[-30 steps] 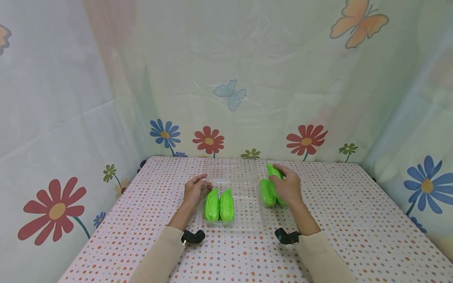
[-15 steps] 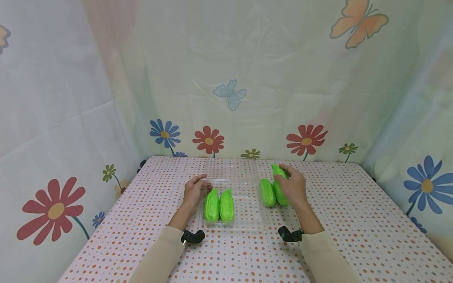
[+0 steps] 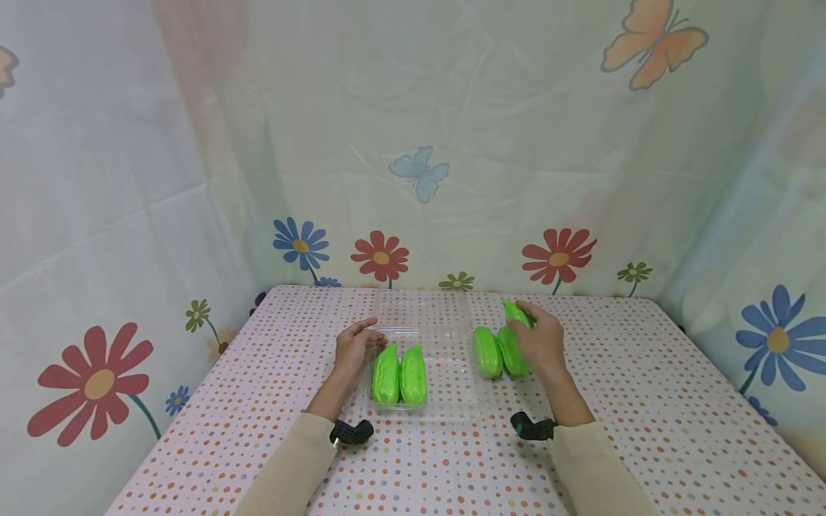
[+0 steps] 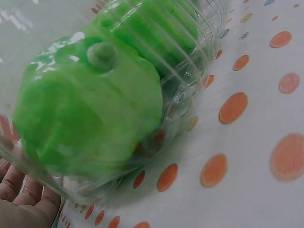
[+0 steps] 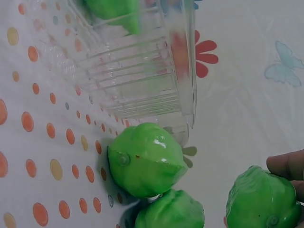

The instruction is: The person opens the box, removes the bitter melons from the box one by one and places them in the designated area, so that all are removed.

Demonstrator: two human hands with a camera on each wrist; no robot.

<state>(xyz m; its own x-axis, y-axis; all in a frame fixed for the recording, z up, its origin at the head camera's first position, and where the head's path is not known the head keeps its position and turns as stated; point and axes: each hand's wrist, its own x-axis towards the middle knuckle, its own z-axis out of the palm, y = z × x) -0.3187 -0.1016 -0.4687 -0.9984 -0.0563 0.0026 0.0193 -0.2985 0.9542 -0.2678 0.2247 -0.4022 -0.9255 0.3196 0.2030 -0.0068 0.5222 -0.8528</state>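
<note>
A clear plastic container (image 3: 445,373) lies open at the table's middle, and two bright green toy gourds (image 3: 400,374) lie side by side in its left part. My left hand (image 3: 355,347) rests with relaxed fingers against the container's left wall (image 4: 190,61); the nearer gourd (image 4: 90,109) shows through the plastic. My right hand (image 3: 538,342) is right of the container and grips a third green gourd (image 3: 516,312) (image 5: 263,199). Beside it two more gourds (image 3: 497,351) lie on the cloth, seen close up as one gourd (image 5: 147,159) and another (image 5: 171,211).
The table wears a white cloth with coloured dots (image 3: 645,401). Flower-and-butterfly sheets (image 3: 419,172) close it in at the back and both sides. The container's clear lid (image 3: 422,312) lies flat behind it. Bare cloth lies at the front and far right.
My right hand has shifted a little to the right with its gourd, uncovering the two gourds on the cloth. The left hand has stayed still.
</note>
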